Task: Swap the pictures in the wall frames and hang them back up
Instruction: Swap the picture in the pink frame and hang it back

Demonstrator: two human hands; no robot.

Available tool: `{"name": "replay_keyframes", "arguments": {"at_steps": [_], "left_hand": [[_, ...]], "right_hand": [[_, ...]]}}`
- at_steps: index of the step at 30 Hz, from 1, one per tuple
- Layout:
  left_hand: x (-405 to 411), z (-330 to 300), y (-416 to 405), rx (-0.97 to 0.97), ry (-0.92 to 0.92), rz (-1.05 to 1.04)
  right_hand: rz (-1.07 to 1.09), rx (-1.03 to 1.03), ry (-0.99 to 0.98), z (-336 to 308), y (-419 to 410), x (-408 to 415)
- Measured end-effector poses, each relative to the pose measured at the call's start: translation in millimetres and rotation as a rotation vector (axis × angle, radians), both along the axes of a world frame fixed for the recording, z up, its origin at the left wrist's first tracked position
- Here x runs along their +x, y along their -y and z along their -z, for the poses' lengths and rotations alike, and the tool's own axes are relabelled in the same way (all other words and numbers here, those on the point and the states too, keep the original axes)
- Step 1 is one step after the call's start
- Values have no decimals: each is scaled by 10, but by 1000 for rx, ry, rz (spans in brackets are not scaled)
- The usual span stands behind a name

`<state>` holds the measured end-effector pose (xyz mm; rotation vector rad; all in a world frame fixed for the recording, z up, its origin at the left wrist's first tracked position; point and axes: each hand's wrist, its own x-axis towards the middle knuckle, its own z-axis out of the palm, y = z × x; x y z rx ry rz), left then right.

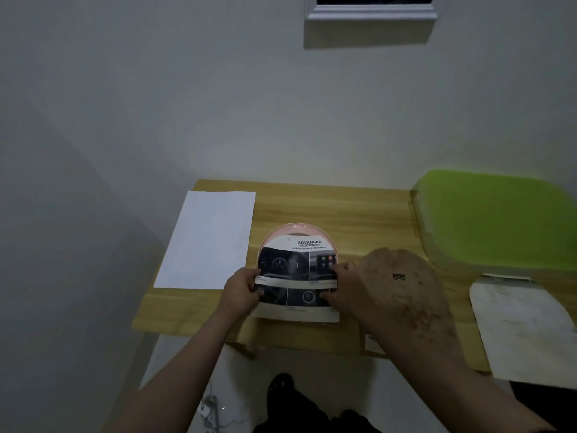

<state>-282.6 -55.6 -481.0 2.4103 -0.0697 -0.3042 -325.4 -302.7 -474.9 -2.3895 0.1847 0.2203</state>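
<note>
Holding a printed picture (296, 282) over a pink arch-topped frame (296, 230) on the wooden table (343, 214), both hands work its side edges: left hand (239, 290) pinches the left edge with thumb on top, right hand (338, 284) has fingers curled onto the right edge, pressing it down. Likely lining the sheet up with the frame so it seats, since the paper's square bottom overhangs while the frame's rounded top shows just beyond it. A brown arch-shaped board (402, 295), probably the frame's backing, lies over the right wrist and forearm, just right of the picture; how it is held, cannot tell. Blank white sheet (206, 239) lies flat at the table's left, well apart, parked out of the way. A second white arch-shaped board (524, 326) sits at the right edge, below a green lidded bin (496, 214). White frame (371, 12) hangs on the wall above.
</note>
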Motion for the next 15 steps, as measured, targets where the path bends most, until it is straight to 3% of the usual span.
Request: {"name": "replay_keyframes", "arguments": {"at_steps": [15], "left_hand": [[90,101,-37,127,110,159]], "right_hand": [[-40,-212,-2,59,-72,47]]}}
